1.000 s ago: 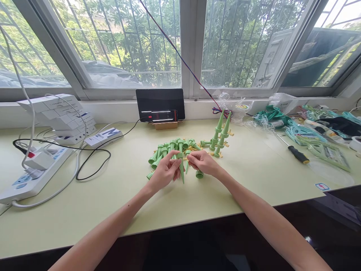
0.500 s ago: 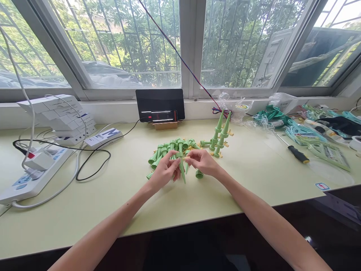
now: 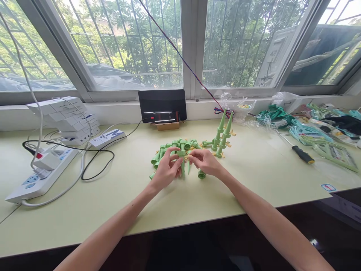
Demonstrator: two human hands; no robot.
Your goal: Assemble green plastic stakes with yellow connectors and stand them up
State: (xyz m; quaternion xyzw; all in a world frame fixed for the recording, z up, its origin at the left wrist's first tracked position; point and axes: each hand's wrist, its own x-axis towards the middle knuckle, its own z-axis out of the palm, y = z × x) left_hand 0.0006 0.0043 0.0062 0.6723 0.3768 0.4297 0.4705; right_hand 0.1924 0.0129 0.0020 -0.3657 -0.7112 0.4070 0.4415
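Observation:
My left hand [image 3: 166,170] is closed around the collar of a green plastic watering spike [image 3: 183,170], its point hanging down above the table. From the right, my right hand [image 3: 207,162] pinches a small yellow valve piece [image 3: 187,157] against the side of that spike. Whether the valve sits in the spike's hole is hidden by the fingers. Just behind both hands lies a heap of green spikes [image 3: 161,151]. A loose green cap [image 3: 201,174] rests below my right hand. Nested spikes with yellow valves [image 3: 222,137] stand upright in two stacks to the right.
A black tablet and phone [image 3: 163,107] lean by the window. White boxes [image 3: 63,116] and a power strip [image 3: 42,177] with cables occupy the left. To the right lie a screwdriver [image 3: 302,154], plastic bags and packaged green items [image 3: 310,131]. The table's front edge [image 3: 183,226] runs close below.
The spike in my left hand has turned more upright. My right hand stays at its side with the yellow valve. The whole view has shifted slightly.

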